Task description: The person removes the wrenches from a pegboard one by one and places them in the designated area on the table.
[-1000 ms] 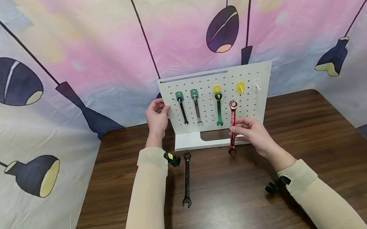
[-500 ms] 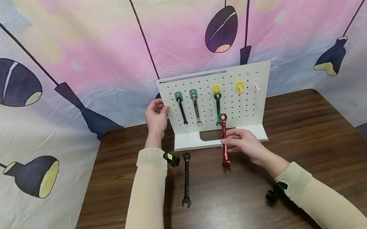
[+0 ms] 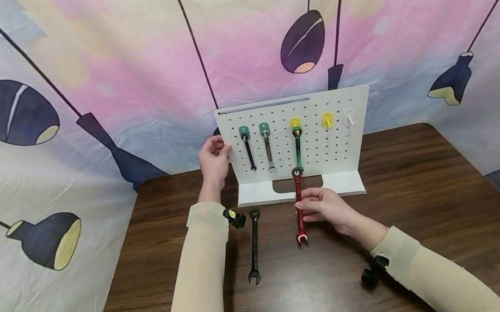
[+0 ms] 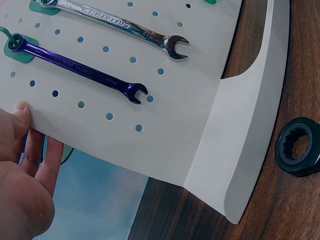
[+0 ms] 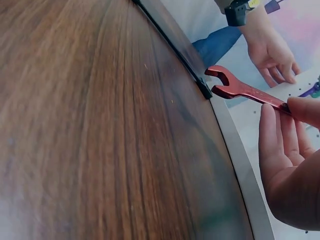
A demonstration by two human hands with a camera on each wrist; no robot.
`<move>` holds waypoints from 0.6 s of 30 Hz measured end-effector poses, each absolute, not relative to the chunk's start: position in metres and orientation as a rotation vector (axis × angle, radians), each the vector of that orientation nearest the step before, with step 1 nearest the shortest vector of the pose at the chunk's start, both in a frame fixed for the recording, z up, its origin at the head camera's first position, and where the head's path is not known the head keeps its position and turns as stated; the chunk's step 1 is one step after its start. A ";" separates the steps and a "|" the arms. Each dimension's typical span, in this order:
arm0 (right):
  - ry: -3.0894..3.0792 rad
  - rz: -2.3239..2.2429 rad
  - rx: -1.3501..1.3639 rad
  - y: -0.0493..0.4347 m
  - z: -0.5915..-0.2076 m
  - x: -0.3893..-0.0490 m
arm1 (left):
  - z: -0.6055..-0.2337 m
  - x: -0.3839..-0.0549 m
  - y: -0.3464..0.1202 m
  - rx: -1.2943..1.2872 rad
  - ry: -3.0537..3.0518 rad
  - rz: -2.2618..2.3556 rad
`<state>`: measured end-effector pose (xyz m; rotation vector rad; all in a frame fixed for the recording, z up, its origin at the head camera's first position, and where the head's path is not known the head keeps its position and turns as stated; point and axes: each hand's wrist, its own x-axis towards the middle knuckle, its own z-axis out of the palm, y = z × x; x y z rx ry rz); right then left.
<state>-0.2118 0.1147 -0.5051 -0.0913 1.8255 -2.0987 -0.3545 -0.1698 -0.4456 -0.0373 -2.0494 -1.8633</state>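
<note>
In the head view my right hand [image 3: 326, 210] pinches a red combination wrench [image 3: 299, 208] between thumb and fingers, ring end up, in front of the white pegboard [image 3: 340, 146]. The right wrist view shows its open jaw end over the table side of the board. My left hand [image 3: 214, 162] grips the board's left edge, thumb on the front face and fingers behind. On the board hang a dark purple wrench [image 4: 80, 69], a silver wrench [image 4: 120, 22] and a green wrench [image 3: 299, 150]. A black wrench [image 3: 254, 246] lies on the table, nearer me than the board.
The pegboard's white foot [image 3: 256, 193] rests on the brown wooden table [image 3: 410, 195]. A yellow hook [image 3: 327, 120] and a clear hook [image 3: 349, 118] at the board's right bear nothing. Behind the table hangs a printed cloth [image 3: 139, 58].
My right hand has carried the red wrench left and toward me, away from the yellow hook area, down past the green wrench. My left hand stays on the board's edge.
</note>
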 end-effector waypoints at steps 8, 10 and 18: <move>1.748 -2.094 -0.065 0.106 -0.509 -0.208 | -0.444 -0.355 -0.168 -0.030 -2.048 -1.864; 1.732 -2.080 -0.065 0.104 -0.511 -0.207 | -0.444 -0.354 -0.168 -0.031 -2.050 -1.863; 1.709 -2.040 -0.072 0.091 -0.511 -0.200 | -0.445 -0.353 -0.169 -0.029 -2.055 -1.862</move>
